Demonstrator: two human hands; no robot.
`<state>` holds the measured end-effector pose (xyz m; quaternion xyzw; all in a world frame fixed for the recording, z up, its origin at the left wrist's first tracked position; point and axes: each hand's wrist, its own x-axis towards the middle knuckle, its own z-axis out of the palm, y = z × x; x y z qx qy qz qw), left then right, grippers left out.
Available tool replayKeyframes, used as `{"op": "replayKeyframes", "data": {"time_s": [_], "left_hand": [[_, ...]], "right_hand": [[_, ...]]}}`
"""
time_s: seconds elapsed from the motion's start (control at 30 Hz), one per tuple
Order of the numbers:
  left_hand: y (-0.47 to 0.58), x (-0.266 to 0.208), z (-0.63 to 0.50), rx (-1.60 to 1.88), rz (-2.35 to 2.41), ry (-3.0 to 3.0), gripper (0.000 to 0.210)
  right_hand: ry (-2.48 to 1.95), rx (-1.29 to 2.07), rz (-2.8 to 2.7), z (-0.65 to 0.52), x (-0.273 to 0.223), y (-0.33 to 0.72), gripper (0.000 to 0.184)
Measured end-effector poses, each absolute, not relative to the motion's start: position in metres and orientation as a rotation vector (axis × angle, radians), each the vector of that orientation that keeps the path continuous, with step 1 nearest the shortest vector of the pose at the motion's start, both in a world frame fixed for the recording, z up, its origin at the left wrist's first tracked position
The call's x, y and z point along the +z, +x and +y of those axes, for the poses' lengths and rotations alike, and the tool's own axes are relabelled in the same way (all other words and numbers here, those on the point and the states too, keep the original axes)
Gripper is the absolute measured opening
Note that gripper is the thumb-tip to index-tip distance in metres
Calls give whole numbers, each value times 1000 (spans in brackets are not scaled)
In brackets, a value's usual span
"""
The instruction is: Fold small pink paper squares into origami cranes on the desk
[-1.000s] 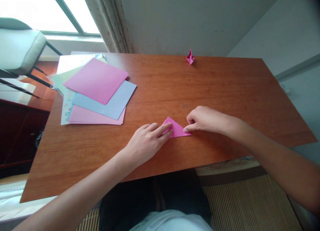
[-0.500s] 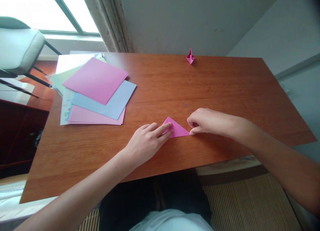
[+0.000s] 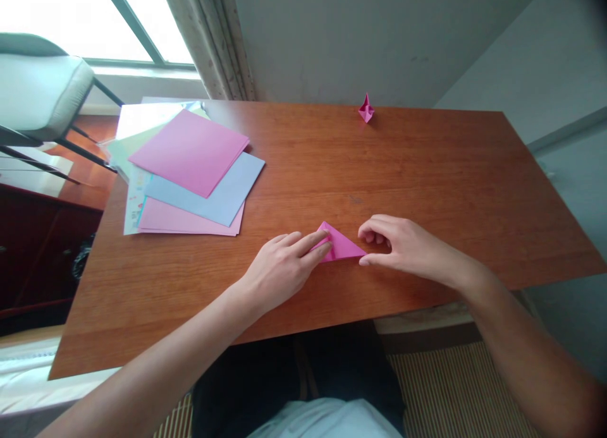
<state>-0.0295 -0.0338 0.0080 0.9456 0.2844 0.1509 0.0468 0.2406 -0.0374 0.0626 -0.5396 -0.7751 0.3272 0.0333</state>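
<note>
A pink sheet of origami paper, folded into a triangle, lies near the front edge of the wooden table. My left hand rests on its left part, the outstretched fingers pressing it flat and covering that corner. At the paper's pointed right corner is my right hand; its thumb is at the tip and the other fingers are curled above, with a gap between them. Whether the right thumb touches the corner I cannot tell.
A small folded pink paper figure stands at the table's far edge. On the left lie pink sheets, a blue sheet and paler papers, overlapping. A chair stands beyond the table's left end.
My right thumb and fingers have parted from a pinch at the paper's right corner. The left hand stays on the paper. The whole view has shifted slightly.
</note>
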Motion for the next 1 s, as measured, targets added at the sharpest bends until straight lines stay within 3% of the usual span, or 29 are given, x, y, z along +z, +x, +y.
{"op": "replayKeyframes", "data": {"time_s": [0.23, 0.5, 1.0], "left_hand": [[-33, 3, -33, 788, 893, 2643, 36], [-32, 6, -30, 826, 953, 2507, 32], [-32, 8, -26, 817, 1044, 2314, 32]], "right_hand": [[-1604, 799, -2342, -63, 53, 231, 27], [-1482, 518, -2389, -71, 35, 225, 39], [-1306, 138, -2479, -69, 29, 217, 27]]}}
